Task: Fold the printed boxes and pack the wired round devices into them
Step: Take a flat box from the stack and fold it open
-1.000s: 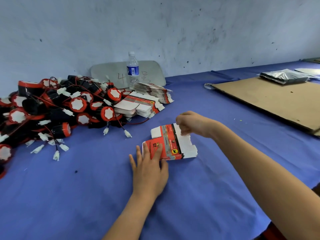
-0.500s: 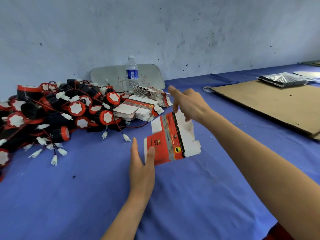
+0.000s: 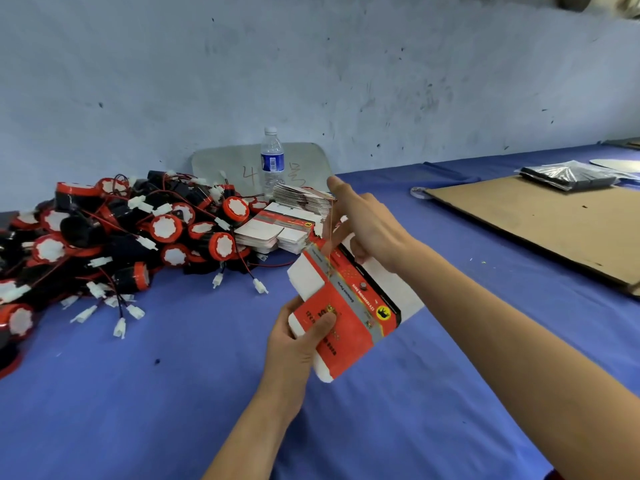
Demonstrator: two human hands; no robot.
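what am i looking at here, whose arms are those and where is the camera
There is no machine here. These are a person's two bare arms, filmed by a wide-angle camera worn on their head, looking forward and down.

The left hand grips a flat printed box, red and white and not yet folded, held above the blue cloth. The right hand is at the box's far end with its forefinger straight; its grip is hidden.

On the cloth to the left lies a pile of round red-and-black devices with wires and white plugs, beside stacks of flat boxes. Behind them stands a water bottle. To the right lies a cardboard sheet.
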